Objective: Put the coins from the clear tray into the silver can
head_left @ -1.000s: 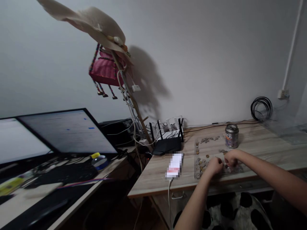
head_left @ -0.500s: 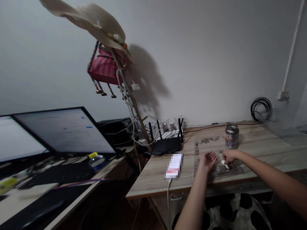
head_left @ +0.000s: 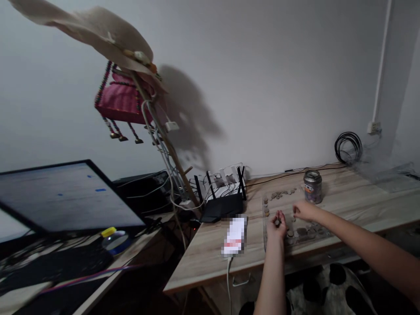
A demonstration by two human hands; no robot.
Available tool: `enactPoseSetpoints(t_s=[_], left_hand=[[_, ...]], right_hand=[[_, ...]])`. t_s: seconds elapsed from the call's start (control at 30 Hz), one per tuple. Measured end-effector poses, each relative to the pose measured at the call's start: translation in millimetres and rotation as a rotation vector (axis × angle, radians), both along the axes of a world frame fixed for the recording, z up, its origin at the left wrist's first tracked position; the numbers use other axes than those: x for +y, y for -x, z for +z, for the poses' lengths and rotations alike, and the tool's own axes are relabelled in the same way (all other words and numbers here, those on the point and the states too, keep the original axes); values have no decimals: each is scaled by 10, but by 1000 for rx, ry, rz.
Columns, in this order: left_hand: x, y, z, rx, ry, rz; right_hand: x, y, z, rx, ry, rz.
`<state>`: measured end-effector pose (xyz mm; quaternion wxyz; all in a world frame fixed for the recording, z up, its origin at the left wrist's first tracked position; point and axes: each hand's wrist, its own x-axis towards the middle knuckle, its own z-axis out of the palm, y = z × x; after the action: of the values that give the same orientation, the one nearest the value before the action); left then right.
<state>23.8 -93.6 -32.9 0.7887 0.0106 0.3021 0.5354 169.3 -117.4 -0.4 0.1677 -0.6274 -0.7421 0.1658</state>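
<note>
My left hand (head_left: 276,225) is palm up over the clear plastic tray (head_left: 264,232), its fingers curled around a few small coins (head_left: 278,222). My right hand (head_left: 305,211) hovers just to the right, fingertips pinched together; whatever they may hold is too small to make out. Below the hands lie several loose coins (head_left: 302,232) at the tray's near side. A curved row of coins (head_left: 282,193) runs along the far side, and a short column of coins (head_left: 266,207) stands at the left. Behind my right hand a grey can (head_left: 313,188) with a printed label stands upright.
A phone (head_left: 234,236), blurred out, lies left of the tray with a charging cable. Beyond it sits a black router (head_left: 223,205). Monitors (head_left: 72,205) and a tape roll (head_left: 115,242) are on the left desk. A black cable coil (head_left: 348,148) leans against the wall.
My right hand has lifted and moved left, and the white item at its fingers is out of sight. My left hand has turned up and curled around coins. The view has shifted right.
</note>
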Motion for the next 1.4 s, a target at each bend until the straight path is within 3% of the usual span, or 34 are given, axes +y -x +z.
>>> enactPoseSetpoints(t_s=[0.2, 0.33, 0.47, 0.57, 0.7, 0.83, 0.93, 1.1, 1.23, 1.33, 1.4], left_hand=[[-89, -17, 9, -33, -73, 12], [-109, -32, 15, -11, -74, 27], [-88, -42, 10, 23, 5, 23], [-57, -62, 52, 22, 44, -47], [47, -88, 220, 20, 8, -209], [238, -136, 378, 104, -102, -285], [428, -186, 405, 183, -124, -323], [790, -201, 374, 312, -131, -356], [957, -124, 340, 398, -179, -508], [967, -34, 307, 421, -292, -646], [950, 10, 277, 500, -362, -729]], right_hand=[[-161, -117, -253, -74, 214, 102], [-106, -116, -277, -30, 334, 163], [-63, -102, -242, 59, 351, 176], [26, -105, -178, 159, 291, 128], [299, -130, -21, 337, 166, 71], [635, -122, 124, 504, 78, 64], [844, -98, 150, 592, 55, 80], [1110, -106, -19, 730, -3, 62], [1248, -71, -274, 843, -42, -30], [1251, 20, -382, 780, -117, -47], [1192, 67, -352, 658, -210, -60]])
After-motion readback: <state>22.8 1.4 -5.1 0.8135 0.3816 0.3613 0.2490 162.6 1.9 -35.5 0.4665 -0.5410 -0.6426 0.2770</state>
